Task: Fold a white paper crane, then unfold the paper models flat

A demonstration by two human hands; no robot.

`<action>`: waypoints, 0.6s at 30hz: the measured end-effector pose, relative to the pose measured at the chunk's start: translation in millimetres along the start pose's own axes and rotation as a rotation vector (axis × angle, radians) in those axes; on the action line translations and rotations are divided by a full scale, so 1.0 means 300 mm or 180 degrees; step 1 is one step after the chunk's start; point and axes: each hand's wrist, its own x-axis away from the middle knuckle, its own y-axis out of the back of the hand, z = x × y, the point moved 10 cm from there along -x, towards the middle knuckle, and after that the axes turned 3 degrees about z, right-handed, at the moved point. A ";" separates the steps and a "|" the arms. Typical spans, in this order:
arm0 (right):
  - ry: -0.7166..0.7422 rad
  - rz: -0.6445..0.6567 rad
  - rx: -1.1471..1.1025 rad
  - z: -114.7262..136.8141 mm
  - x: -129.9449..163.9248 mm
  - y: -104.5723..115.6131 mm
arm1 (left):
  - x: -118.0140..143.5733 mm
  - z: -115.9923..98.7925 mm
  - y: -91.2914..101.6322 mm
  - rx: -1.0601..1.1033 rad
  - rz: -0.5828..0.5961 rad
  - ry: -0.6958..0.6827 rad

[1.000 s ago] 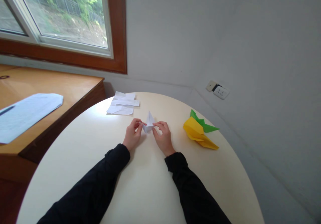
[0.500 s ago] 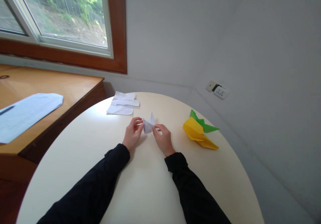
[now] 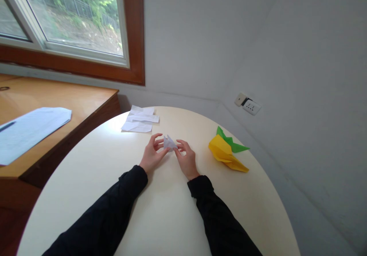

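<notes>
Holding a small folded white paper (image 3: 169, 143) at the centre of the frame: left hand (image 3: 153, 154) grasping its left side, thumb in front, and right hand (image 3: 187, 159) pinching its right corner. Cannot make out the creases, nor the fingertips behind the paper; cannot tell whether touching the tabletop beneath.

Cut off at the bottom of the frame: dark sleeves (image 3: 97, 219) and the near part of a round white table (image 3: 169, 214). Cut off at the left edge: written sheets (image 3: 40, 128) with a pen (image 3: 7, 126), too faint to read, on a wooden desk (image 3: 88, 93).

Lying on the table, left of top centre: overlapping white paper slips (image 3: 137, 124). Right of centre: yellow folded paper (image 3: 222, 149), partly hiding green folded paper (image 3: 236, 146).

Upper left: brown-framed window (image 3: 77, 15), with blurred greenery outside. Upper right: pale wall (image 3: 195, 30), with a socket (image 3: 252, 107) below.
</notes>
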 end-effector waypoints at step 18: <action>0.0375 0.0200 0.0241 0.025 0.002 -0.035 | 0.000 -0.038 -0.016 -0.0677 0.0154 -0.0259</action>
